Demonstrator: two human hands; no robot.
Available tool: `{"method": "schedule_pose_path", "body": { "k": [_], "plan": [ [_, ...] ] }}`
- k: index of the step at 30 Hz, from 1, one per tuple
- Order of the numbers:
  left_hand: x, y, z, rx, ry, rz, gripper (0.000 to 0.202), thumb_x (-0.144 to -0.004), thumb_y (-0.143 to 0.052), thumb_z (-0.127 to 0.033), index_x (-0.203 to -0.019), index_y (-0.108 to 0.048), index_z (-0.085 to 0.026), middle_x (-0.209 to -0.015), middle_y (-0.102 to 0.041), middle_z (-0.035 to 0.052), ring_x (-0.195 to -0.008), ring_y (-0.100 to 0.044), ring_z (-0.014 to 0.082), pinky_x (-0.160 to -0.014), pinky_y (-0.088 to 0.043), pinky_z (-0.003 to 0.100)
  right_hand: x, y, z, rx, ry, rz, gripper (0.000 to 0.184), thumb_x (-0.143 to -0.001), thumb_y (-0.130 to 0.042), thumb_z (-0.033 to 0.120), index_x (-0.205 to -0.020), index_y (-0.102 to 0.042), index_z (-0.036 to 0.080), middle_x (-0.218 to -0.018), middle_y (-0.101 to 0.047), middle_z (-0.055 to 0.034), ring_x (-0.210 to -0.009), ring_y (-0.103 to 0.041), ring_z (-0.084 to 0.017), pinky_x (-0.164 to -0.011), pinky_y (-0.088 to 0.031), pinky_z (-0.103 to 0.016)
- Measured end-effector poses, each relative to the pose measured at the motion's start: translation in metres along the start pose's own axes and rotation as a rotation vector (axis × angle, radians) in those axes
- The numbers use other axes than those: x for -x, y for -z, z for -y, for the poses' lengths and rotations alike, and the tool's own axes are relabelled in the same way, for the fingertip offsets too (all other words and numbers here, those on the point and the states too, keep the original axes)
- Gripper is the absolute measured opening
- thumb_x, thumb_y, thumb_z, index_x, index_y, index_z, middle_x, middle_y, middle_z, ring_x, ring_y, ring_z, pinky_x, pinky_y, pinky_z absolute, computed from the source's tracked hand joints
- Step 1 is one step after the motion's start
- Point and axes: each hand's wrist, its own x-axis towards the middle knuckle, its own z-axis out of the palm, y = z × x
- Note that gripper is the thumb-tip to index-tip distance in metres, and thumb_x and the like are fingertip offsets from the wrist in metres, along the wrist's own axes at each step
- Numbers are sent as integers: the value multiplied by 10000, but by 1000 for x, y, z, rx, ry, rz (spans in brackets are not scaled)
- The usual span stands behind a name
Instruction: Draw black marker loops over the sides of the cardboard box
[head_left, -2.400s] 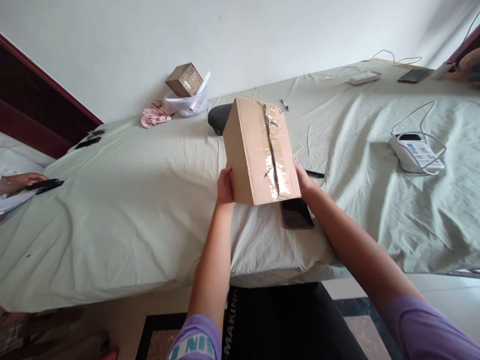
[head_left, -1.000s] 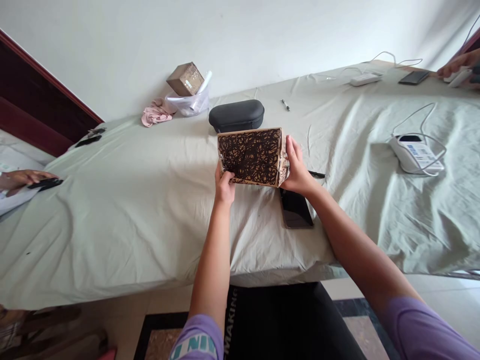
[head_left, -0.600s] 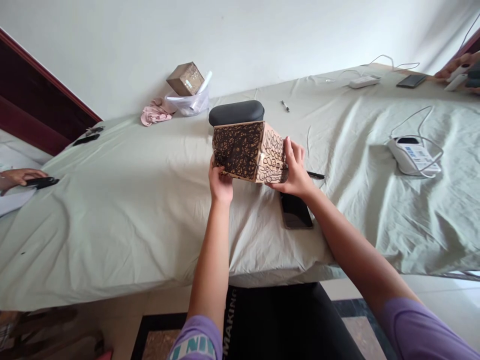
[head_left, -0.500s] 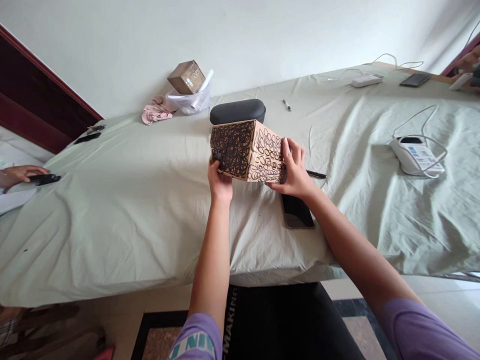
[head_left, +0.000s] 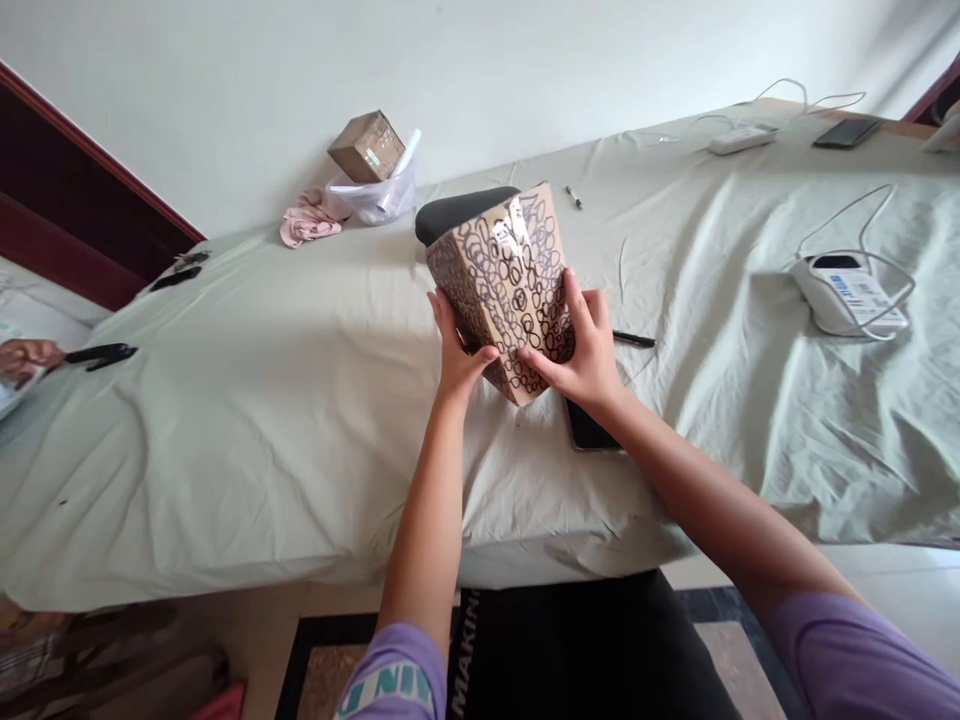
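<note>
A cardboard box point(head_left: 517, 285), scribbled over with dark loops and carrying a shiny strip of clear tape, is held up tilted above the cloth-covered table. Closed around its left side is my left hand point(head_left: 457, 350), the thumb on the near face. My right hand point(head_left: 583, 345) grips the right side, its thumb also pressed on the near face. Behind the box a black hard case point(head_left: 450, 212) is partly hidden. A phone point(head_left: 589, 428) lies under my right wrist, and a black pen point(head_left: 634, 340) rests just right of that hand.
Toward the wall are a plastic tub point(head_left: 382, 200) with a brown box point(head_left: 367, 147) on it, a pink cloth point(head_left: 311, 222) and a small marker point(head_left: 574, 198). A white corded device point(head_left: 847, 295) sits right. At far left, another person's hand point(head_left: 30, 358) holds a black object point(head_left: 101, 355).
Both hands have turned the box, so its heavily blackened face has swung away and a loop-covered, taped face shows. My left thumb now lies on the near face. The other person's hand shifted left.
</note>
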Motion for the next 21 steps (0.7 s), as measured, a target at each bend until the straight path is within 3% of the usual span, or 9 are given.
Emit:
{"method": "schedule_pose_path", "body": {
  "k": [3, 6, 8, 11, 13, 17, 19, 21],
  "plan": [
    [1, 1, -1, 3, 9, 47, 1509, -424, -1017, -762, -1718, -346, -374, -1889, -90, 61, -1740, 149, 416, -1417, -123, 574, -3, 1, -5, -54, -35, 25, 1235, -852, -665, 866, -1807, -131, 293, -1535, -495, -186, -1396, -520, -471, -1200, -460, -700],
    [4, -3, -2, 89, 60, 67, 1402, -488, -1036, -689, -1696, -381, -414, -1863, -215, 32, -1756, 5, 404, -1412, -186, 562, -8, 5, -5, -140, -70, 43, 1183, -837, -682, 864, -1784, -257, 296, -1497, -548, -171, -1352, -555, -452, -1166, -491, -677],
    [5, -6, -2, 149, 76, 63, 1279, -545, -1014, -676, -1662, -438, -436, -1823, -326, 10, -1753, -106, 381, -1405, -233, 539, -13, 11, -6, -232, -121, 41, 943, -929, -598, 809, -1710, -434, 306, -1398, -627, -146, -1251, -619, -401, -1106, -537, -624],
    [7, -7, -2, 213, 94, 69, 1155, -597, -970, -683, -1623, -507, -429, -1745, -469, 29, -1713, -275, 375, -1384, -284, 525, -24, 25, -17, -245, -243, 7, 558, -1072, -411, 566, -1443, -705, 269, -1161, -724, -121, -1070, -680, -327, -1020, -572, -540],
    [7, -6, -2, 254, 119, 66, 1116, -606, -958, -674, -1606, -539, -408, -1694, -533, 54, -1668, -376, 375, -1367, -315, 509, -30, 34, -32, -38, -332, 56, 444, -1028, -465, 411, -1291, -768, 220, -1097, -742, -139, -1085, -670, -347, -1032, -543, -552],
    [8, -8, -4, 317, 153, 44, 1048, -590, -967, -625, -1545, -607, -387, -1637, -595, 66, -1640, -431, 349, -1349, -346, 462, -29, 40, -60, 548, -482, 423, 417, -860, -634, 234, -1238, -750, 99, -1324, -690, -268, -1306, -549, -504, -1083, -420, -693],
    [9, -11, -7, 338, 149, 47, 991, -603, -966, -594, -1512, -634, -380, -1621, -613, 59, -1648, -419, 334, -1350, -347, 448, -25, 37, -68, 663, -501, 551, 404, -879, -589, 163, -1243, -725, 54, -1375, -660, -316, -1318, -546, -521, -1067, -416, -694],
    [9, -12, -9, 366, 132, 54, 949, -614, -966, -566, -1487, -652, -370, -1609, -625, 56, -1654, -412, 329, -1353, -350, 442, -23, 33, -71, 672, -476, 586, 387, -927, -517, 120, -1255, -706, 39, -1376, -659, -335, -1302, -573, -504, -1054, -435, -662]
  ]
}}
